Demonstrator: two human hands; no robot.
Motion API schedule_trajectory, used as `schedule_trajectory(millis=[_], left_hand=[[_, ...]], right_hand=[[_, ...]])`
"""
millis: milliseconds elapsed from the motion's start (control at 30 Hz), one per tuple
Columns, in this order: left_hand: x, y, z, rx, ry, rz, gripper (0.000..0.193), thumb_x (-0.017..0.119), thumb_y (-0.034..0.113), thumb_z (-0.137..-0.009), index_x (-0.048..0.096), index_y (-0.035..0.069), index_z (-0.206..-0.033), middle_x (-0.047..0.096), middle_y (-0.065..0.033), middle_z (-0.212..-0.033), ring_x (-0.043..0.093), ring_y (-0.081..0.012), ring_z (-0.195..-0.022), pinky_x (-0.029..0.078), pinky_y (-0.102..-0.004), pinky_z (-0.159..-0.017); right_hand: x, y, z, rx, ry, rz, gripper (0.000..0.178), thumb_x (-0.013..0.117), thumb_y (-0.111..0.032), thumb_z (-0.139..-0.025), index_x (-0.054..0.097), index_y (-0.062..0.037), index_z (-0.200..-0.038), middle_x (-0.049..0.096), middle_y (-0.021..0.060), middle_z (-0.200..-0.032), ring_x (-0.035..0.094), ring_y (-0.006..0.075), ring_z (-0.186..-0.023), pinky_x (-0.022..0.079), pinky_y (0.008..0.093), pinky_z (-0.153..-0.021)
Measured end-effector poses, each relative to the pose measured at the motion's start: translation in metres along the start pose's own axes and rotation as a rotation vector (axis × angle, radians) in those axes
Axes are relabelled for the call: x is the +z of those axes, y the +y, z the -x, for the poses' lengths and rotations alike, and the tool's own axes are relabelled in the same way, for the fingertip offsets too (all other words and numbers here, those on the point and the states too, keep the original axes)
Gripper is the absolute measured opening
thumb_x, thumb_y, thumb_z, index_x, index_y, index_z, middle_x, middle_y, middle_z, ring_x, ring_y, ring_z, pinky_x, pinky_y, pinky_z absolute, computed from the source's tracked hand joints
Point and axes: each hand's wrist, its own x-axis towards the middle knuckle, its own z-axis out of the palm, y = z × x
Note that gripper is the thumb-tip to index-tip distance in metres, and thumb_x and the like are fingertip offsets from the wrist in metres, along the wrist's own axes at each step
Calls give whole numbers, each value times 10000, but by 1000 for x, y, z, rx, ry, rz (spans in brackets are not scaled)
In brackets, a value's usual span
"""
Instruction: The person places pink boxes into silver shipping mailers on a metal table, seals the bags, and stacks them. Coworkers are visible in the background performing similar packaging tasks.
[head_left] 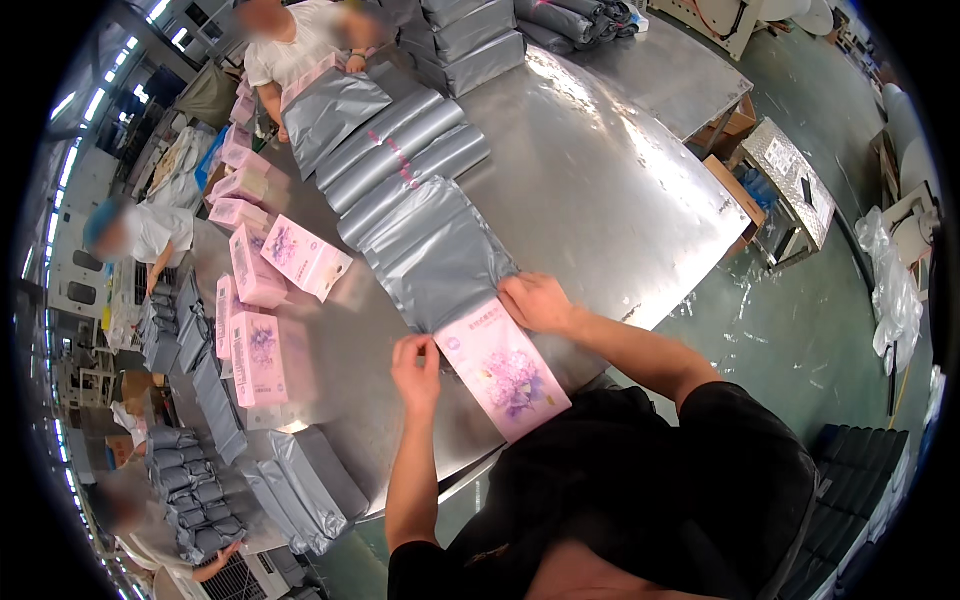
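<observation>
In front of me a pink box (pixel 505 375) with a purple flower print lies flat at the table's near edge. Its far end meets the mouth of a grey plastic bag (pixel 440 250) spread on the metal table. My left hand (pixel 415 370) is closed at the left corner of the bag's mouth, fingertips beside the box. At the opposite corner my right hand (pixel 533 301) pinches the bag's edge. How far the box reaches inside the bag is hidden by the grey film.
Several grey rolled bags (pixel 400 160) lie beyond the bag. Pink boxes (pixel 262 360) stand on the left, near grey wrapped packages (pixel 310 480). Grey packages (pixel 465 55) are stacked at the back. Across the table a co-worker (pixel 300 50) handles another grey bag; other people are at left.
</observation>
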Motion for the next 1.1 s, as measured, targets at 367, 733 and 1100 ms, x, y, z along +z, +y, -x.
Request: schedule_trajectory(millis=[367, 733, 1100], left_hand=[[23, -10, 13, -388, -185, -110, 243, 694, 111, -895, 601, 26, -1103, 706, -210, -1034, 677, -426, -979, 528, -495, -808], [17, 12, 113, -775, -177, 417, 204, 644, 8, -928, 597, 16, -1127, 674, -81, -891, 693, -146, -740, 545, -296, -572], [41, 10, 155, -764, 45, 466, 128, 696, 119, -971, 626, 19, -934, 650, -16, -717, 587, -87, -595, 461, -244, -522]], right_hand=[[29, 10, 6, 38, -192, -44, 224, 673, -121, -839, 556, -77, -1024, 642, 113, -891, 601, 332, -925, 479, 434, -825], [-33, -5, 61, 651, -459, -661, 191, 685, -141, -919, 617, -72, -1085, 709, 120, -915, 720, 320, -923, 569, 403, -822], [28, -94, 15, 22, -1049, 171, 235, 587, -233, -944, 708, -129, -1116, 707, 106, -1064, 715, 310, -924, 588, 454, -738]])
